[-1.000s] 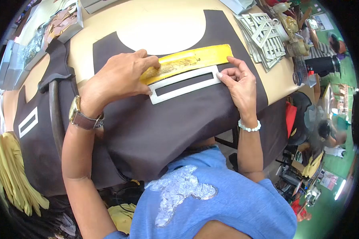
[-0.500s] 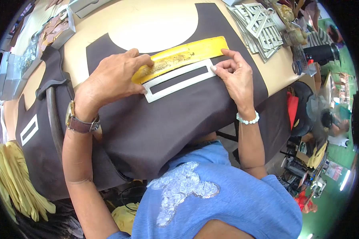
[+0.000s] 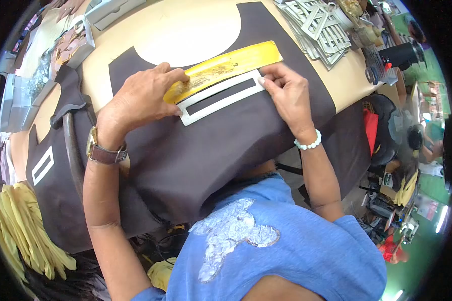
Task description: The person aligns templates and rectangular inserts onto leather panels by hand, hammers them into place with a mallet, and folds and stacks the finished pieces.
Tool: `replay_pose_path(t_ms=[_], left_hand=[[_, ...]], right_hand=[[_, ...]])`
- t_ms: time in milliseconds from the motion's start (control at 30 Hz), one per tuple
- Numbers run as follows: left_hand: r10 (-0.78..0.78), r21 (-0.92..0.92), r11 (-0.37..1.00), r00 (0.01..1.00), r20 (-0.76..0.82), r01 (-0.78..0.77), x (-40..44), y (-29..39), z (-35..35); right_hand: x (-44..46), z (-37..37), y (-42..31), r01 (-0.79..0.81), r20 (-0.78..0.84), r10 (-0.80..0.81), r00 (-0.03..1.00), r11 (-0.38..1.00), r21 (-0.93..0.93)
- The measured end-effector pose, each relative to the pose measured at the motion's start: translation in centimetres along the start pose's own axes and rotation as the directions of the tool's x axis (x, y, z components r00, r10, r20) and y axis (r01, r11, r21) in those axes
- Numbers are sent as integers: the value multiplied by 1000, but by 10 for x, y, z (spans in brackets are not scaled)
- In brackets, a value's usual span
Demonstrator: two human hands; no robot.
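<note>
A white rectangular frame [image 3: 225, 102] with a long slot lies on a dark brown cut piece of material [image 3: 226, 145]. Along the frame's far edge lies a yellow strip [image 3: 256, 56], stained dark toward its left half. My left hand [image 3: 143, 95] is closed over the strip's left end, fingers on the strip and thumb at the frame's left corner. The thumb and forefinger of my right hand [image 3: 290, 95] pinch the frame's right end. My left palm hides part of the dark material.
A hammer [image 3: 71, 135] lies at the left, near another dark piece bearing a white frame [image 3: 42, 165]. Stacked white frames [image 3: 316, 30] sit at the back right. Boxes [image 3: 78, 50] stand back left. Yellow cloths [image 3: 25, 226] hang at the near left.
My right hand has drawn its forefinger back from the yellow strip's right end and now pinches the white frame's end. My left hand stays at the left end.
</note>
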State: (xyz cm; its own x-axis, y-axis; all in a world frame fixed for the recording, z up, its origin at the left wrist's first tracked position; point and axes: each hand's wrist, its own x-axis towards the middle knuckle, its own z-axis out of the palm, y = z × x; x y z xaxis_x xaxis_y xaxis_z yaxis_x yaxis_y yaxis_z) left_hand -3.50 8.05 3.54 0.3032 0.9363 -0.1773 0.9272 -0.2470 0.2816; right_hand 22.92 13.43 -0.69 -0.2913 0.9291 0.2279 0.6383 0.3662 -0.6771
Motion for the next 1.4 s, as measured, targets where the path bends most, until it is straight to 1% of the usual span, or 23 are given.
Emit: replay_pose_path(t_ms=[33,67,133,167,200,267,333,367,400,500,533,633,733,867,967,1067,1100,1133,1167,1200,1233,1300,1400], left_hand=[[2,0,1000,1000,-14,-2,-1,0,1],[-10,6,1000,1000,-3,10,-1,2,0],[-35,14,999,999,12,35,-3,7,-1],[-1,24,1000,1000,-27,1,-4,9,2],[28,37,999,997,-65,-25,-8,10,6],[90,67,995,977,-195,-78,-19,22,14],[157,173,977,970,-185,-125,-28,28,28],[176,225,965,970,-167,-137,-36,31,34],[168,232,965,965,-201,-120,-44,35,36],[162,199,976,913,-375,-91,-58,33,55],[153,249,966,925,-348,-67,-63,33,58],[115,202,978,931,-347,-46,-68,34,62],[161,173,978,942,-294,-113,-72,26,56],[136,160,982,956,-262,-97,-74,24,53],[100,129,989,954,-283,-66,-70,26,54],[92,107,992,947,-308,-62,-69,25,56],[93,105,993,946,-311,-63,-70,26,56],[95,101,993,946,-310,-66,-70,28,56],[90,91,994,948,-306,-65,-71,28,56],[87,84,994,949,-303,-64,-72,28,55],[85,77,995,950,-300,-65,-72,27,55],[99,107,992,946,-308,-69,-72,24,58],[73,90,995,944,-323,-47,-72,28,59]], right_hand=[[-5,3,1,169,-21,-176,984,966,-195],[-8,6,1,319,-11,-349,937,867,-383],[-12,7,-3,376,89,-394,915,749,-546],[-15,7,-5,412,150,-412,899,673,-614],[-15,7,1,428,131,-444,886,678,-598],[-11,2,4,401,74,-415,907,796,-453],[-8,-3,10,361,69,-359,931,875,-322],[-8,-3,11,354,62,-353,934,882,-310],[-8,-2,12,343,54,-343,938,890,-301],[-11,-2,10,324,49,-324,945,896,-303],[-11,-2,11,329,52,-330,942,892,-311],[-9,-1,10,350,55,-352,934,876,-331],[-12,-3,7,359,65,-362,930,859,-364],[-11,-2,9,390,73,-393,917,843,-371],[-5,-7,5,365,151,-332,931,857,-365],[-4,1,-24,550,67,-612,788,650,-524],[-10,9,-42,588,106,-611,785,680,-437],[-18,20,-60,587,176,-561,809,760,-278],[-27,38,-65,658,163,-638,753,734,-167],[-34,51,-74,663,242,-628,740,742,-102],[-40,62,-79,676,275,-636,722,732,-82],[-47,74,-79,631,262,-592,762,769,-98],[-48,70,-69,585,247,-536,807,784,-210]])
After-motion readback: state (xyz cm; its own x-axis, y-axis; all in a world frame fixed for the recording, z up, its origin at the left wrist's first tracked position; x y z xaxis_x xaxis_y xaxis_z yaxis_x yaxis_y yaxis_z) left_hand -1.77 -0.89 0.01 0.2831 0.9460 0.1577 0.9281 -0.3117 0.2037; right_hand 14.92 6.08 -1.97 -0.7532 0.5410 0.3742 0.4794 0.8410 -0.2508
